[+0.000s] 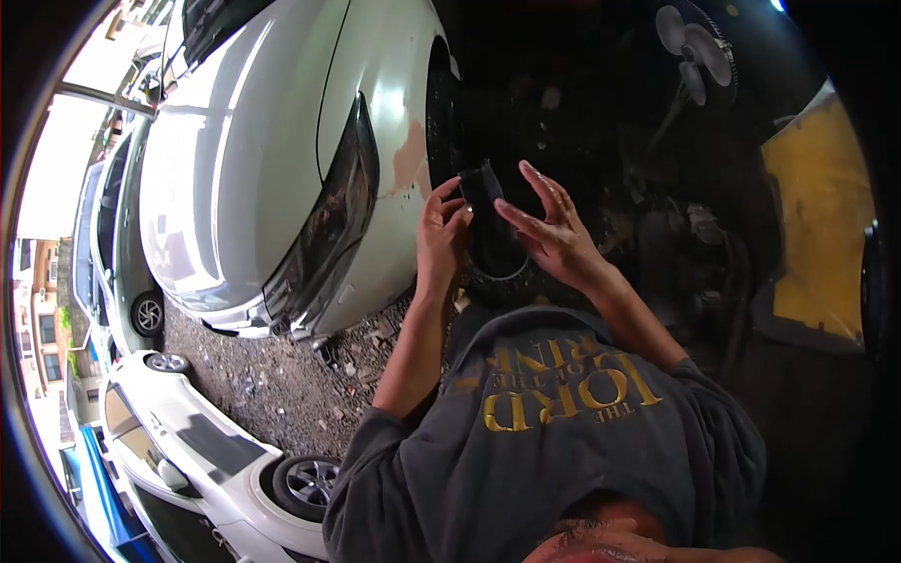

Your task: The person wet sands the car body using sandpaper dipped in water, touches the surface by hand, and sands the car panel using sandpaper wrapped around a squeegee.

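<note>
My left hand [443, 230] pinches a black sandpaper-like sheet [481, 185] between thumb and fingers, in front of my chest. The sheet looks bent or folded; its surface is too dark to make out. My right hand [556, 230] is beside it with fingers spread, one fingertip at the sheet's right edge; whether it touches I cannot tell. Both hands look wet. Left of them is a white car [394, 230], with a pinkish bare patch [410, 159] on its fender above the headlight [328, 225]. Beneath my hands shows the curved rim of a dark round container [507, 278].
The car's front wheel [443, 117] is in shadow beyond my hands. A fan [694, 52] stands at the upper right, with a yellow panel [815, 225] below it. Another white car [202, 441] is parked at lower left across gravelly ground [272, 385].
</note>
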{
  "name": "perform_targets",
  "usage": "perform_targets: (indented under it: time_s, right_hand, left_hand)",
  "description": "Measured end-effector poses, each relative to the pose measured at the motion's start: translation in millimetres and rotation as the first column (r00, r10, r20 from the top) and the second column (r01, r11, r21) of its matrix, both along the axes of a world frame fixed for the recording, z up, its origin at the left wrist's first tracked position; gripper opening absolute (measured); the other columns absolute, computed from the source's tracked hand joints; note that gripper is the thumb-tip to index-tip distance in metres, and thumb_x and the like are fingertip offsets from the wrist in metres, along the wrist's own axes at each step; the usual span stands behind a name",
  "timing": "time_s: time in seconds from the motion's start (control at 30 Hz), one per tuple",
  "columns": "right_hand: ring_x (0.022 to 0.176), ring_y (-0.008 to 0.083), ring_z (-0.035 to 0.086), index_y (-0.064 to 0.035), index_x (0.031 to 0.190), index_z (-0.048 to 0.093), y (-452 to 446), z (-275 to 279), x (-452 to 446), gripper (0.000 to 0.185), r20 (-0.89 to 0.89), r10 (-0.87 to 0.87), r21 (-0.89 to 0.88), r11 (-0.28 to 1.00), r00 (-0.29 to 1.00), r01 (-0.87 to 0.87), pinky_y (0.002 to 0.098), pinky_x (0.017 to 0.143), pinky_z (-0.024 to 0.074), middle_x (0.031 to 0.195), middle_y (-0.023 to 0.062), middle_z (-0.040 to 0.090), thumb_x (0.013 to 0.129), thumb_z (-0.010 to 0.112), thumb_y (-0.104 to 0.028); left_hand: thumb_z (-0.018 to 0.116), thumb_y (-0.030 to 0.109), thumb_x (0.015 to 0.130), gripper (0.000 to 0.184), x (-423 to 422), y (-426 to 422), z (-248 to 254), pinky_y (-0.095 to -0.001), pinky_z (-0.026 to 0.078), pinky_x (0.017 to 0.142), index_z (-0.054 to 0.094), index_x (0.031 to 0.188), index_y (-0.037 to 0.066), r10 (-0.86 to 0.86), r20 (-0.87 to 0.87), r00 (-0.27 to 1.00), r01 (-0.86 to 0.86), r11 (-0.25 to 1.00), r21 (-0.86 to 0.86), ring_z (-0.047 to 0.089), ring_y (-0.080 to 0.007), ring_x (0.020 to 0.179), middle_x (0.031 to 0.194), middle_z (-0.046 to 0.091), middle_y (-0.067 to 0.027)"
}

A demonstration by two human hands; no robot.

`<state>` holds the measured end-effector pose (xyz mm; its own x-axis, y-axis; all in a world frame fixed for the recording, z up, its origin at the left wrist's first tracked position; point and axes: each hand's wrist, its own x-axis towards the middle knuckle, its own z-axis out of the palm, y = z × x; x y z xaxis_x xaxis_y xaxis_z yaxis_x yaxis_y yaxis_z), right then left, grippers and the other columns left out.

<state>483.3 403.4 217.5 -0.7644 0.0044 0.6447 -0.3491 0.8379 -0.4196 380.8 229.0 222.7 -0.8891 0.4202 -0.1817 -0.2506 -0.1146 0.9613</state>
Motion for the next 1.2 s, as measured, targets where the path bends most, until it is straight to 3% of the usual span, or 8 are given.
perform_targets:
  time_s: [0.1, 0.2, 0.3, 0.4, 0.5, 0.7, 0.87, 1.2]
  right_hand:
    - [0.130, 0.0309, 0.051, -0.0067, 0.113, 0.066, 0, 6, -4, 0.038, 0.029, 0.084, 0.049, 0.995, 0.996, -0.085, 0.0363, 0.100, 0.0492, 0.139, 0.0137, 0.053, 0.078, 0.077, 0.003]
    - [0.114, 0.0221, 0.061, -0.0059, 0.105, 0.066, 6, -12, -15, 0.023, 0.039, 0.205, -0.320, 0.930, 0.978, -0.182, 0.0321, 0.091, 0.0505, 0.119, 0.0072, 0.065, 0.085, 0.077, -0.005]
    - [0.096, 0.0092, 0.062, -0.0049, 0.104, 0.067, 14, -10, -9, 0.014, 0.351, 0.428, -0.836, 0.544, 0.833, 0.072, 0.0258, 0.082, 0.0491, 0.097, -0.0014, 0.069, 0.093, 0.073, -0.010]
    - [0.088, 0.0019, 0.059, -0.0035, 0.105, 0.067, 16, -8, -11, 0.013, 0.169, 0.563, -0.981, 0.177, 0.809, 0.082, 0.0202, 0.079, 0.0470, 0.091, -0.0050, 0.067, 0.096, 0.069, -0.013]
    - [0.085, 0.0022, 0.059, -0.0030, 0.107, 0.067, 19, -16, -13, 0.015, 0.250, 0.540, -0.959, 0.250, 0.803, 0.131, 0.0197, 0.076, 0.0478, 0.093, -0.0033, 0.067, 0.095, 0.070, -0.012]
    - [0.077, 0.0009, 0.058, -0.0044, 0.106, 0.067, 10, -6, -7, 0.015, 0.161, 0.521, -0.987, 0.065, 0.838, 0.149, 0.0177, 0.068, 0.0464, 0.090, -0.0050, 0.065, 0.095, 0.071, -0.015]
    - [0.078, 0.0003, 0.053, -0.0034, 0.104, 0.067, 12, -4, -5, 0.015, 0.297, 0.484, -0.946, 0.265, 0.823, 0.185, 0.0187, 0.067, 0.0430, 0.085, -0.0060, 0.061, 0.095, 0.069, -0.015]
    - [0.083, 0.0050, 0.052, -0.0015, 0.102, 0.065, -9, -22, -13, 0.017, 0.369, 0.371, -0.858, 0.489, 0.852, 0.159, 0.0210, 0.074, 0.0430, 0.087, -0.0025, 0.059, 0.093, 0.064, -0.016]
  left_hand:
    - [0.057, 0.005, 0.098, 0.034, -4, -8, -8, -0.0211, 0.047, 0.080, 0.058, 0.131, 0.006, -0.102, 0.038, 0.994, 0.102, 0.995, -0.017, 0.058, -0.0083, 0.092, 0.108, 0.060, -0.0036]
    - [0.058, 0.009, 0.100, 0.028, 0, -9, -7, -0.0205, 0.046, 0.079, 0.061, 0.127, 0.006, -0.088, 0.036, 0.995, 0.091, 0.993, -0.073, 0.057, -0.0065, 0.090, 0.104, 0.061, -0.0013]
    - [0.060, 0.012, 0.101, 0.023, 9, -3, -5, -0.0201, 0.045, 0.080, 0.063, 0.122, 0.003, -0.106, -0.122, 0.987, 0.095, 0.991, -0.094, 0.055, -0.0048, 0.087, 0.100, 0.062, 0.0006]
    - [0.063, 0.013, 0.100, 0.019, 17, 7, 0, -0.0198, 0.044, 0.079, 0.065, 0.115, 0.001, -0.166, -0.060, 0.984, 0.171, 0.982, 0.086, 0.054, -0.0035, 0.084, 0.096, 0.062, 0.0026]
    - [0.066, 0.012, 0.098, 0.015, 18, 10, -10, -0.0189, 0.044, 0.078, 0.066, 0.108, 0.000, -0.175, 0.012, 0.984, 0.174, 0.982, 0.075, 0.053, -0.0026, 0.083, 0.092, 0.063, 0.0039]
    - [0.067, 0.011, 0.098, 0.012, 17, 9, -7, -0.0173, 0.043, 0.076, 0.067, 0.104, 0.001, -0.160, -0.025, 0.987, 0.158, 0.986, -0.060, 0.055, -0.0022, 0.084, 0.090, 0.065, 0.0032]
    - [0.067, 0.009, 0.098, 0.011, 28, 16, 6, -0.0185, 0.046, 0.077, 0.068, 0.104, 0.001, -0.151, 0.047, 0.987, 0.146, 0.986, 0.085, 0.057, -0.0032, 0.084, 0.092, 0.066, 0.0026]
    - [0.073, 0.010, 0.092, 0.019, 29, 2, -26, -0.0266, 0.050, 0.078, 0.066, 0.107, -0.001, -0.063, -0.253, 0.965, 0.032, 0.992, -0.125, 0.060, -0.0101, 0.089, 0.097, 0.066, -0.0037]
